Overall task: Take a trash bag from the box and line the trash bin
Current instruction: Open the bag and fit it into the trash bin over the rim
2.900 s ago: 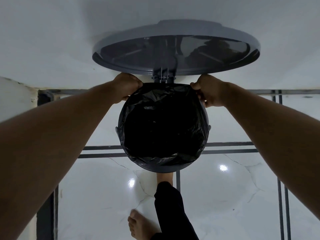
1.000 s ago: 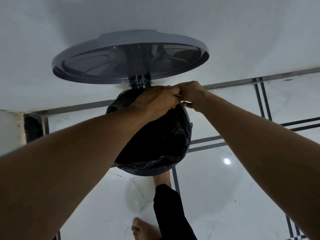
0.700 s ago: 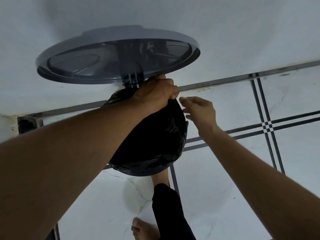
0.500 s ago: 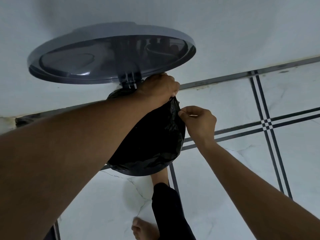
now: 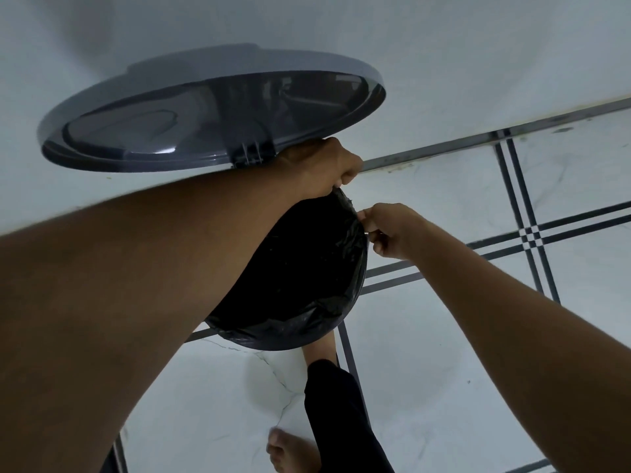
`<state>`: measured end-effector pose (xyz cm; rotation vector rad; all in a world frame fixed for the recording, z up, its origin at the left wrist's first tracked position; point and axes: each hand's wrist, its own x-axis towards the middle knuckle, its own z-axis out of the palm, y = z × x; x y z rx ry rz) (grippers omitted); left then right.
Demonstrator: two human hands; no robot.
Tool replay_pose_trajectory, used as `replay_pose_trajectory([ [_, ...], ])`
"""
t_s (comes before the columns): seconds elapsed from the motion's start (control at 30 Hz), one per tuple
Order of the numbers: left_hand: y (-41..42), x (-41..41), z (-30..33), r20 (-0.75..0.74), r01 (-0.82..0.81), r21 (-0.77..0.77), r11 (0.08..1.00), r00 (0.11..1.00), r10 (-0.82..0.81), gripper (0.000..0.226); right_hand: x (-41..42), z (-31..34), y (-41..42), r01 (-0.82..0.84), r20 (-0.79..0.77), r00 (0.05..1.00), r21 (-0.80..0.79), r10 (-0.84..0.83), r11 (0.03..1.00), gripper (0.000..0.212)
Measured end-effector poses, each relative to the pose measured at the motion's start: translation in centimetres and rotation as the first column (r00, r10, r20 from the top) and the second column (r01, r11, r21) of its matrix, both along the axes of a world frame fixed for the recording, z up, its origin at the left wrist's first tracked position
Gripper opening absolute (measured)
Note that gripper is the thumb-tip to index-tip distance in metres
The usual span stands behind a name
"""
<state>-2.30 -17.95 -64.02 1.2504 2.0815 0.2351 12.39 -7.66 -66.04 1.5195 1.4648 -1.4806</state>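
A round trash bin stands on the floor below me with a black trash bag (image 5: 300, 268) inside it, the bag's edge folded over the rim (image 5: 293, 343). The grey lid (image 5: 211, 110) stands raised behind it, against the wall. My left hand (image 5: 324, 169) is fisted on the bag's edge at the far side, near the lid hinge. My right hand (image 5: 389, 230) pinches the bag's edge at the right side of the rim. My left forearm hides the left part of the bin. The box of bags is not in view.
The bin stands against a white wall (image 5: 444, 46) on a white tiled floor (image 5: 444, 353) with dark stripes. One foot (image 5: 321, 353) in front of the bin lies partly under it, below a black trouser leg (image 5: 341, 421). A second bare foot (image 5: 290, 452) rests nearer me.
Both hands first held the far rim apart, then met at the far right edge. My right hand let go, dropped down the right side and pinched the bag again. The view swung left.
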Motion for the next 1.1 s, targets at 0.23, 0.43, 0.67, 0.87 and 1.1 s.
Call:
replay_pose_trajectory([
  [0.23, -2.9, -1.0, -1.0, -0.107, -0.006, 0.082, 0.997, 0.994, 0.015, 0.042, -0.4, 0.8, 0.5, -0.155, -0.186, 0.968, 0.072, 0.166, 0.985, 0.028],
  [0.43, -8.9, -0.7, -0.1, -0.265, -0.167, 0.282, 0.945, 0.933, 0.244, 0.031, -2.4, 0.6, -0.1, -0.196, -0.132, 0.966, 0.197, 0.224, 0.961, 0.02],
  [0.67, -9.1, -0.9, 0.6, -0.375, -0.215, 0.14, 0.967, 0.892, 0.253, 0.016, -3.8, 0.5, -0.1, -0.123, -0.324, 0.926, 0.221, 0.192, 0.968, 0.013],
  [0.87, -8.5, -1.1, 1.2, -0.535, -0.099, -0.012, 0.995, 0.842, 0.077, 0.03, -5.6, 0.2, -1.7, -0.165, -0.365, 0.891, 0.291, 0.269, 0.942, 0.01],
  [1.1, -10.7, -1.3, 0.3, -0.336, -0.191, 0.3, 0.935, 0.896, 0.291, 0.033, -7.4, 0.6, -2.2, -0.239, -0.376, 0.83, 0.43, 0.413, 0.871, 0.029],
])
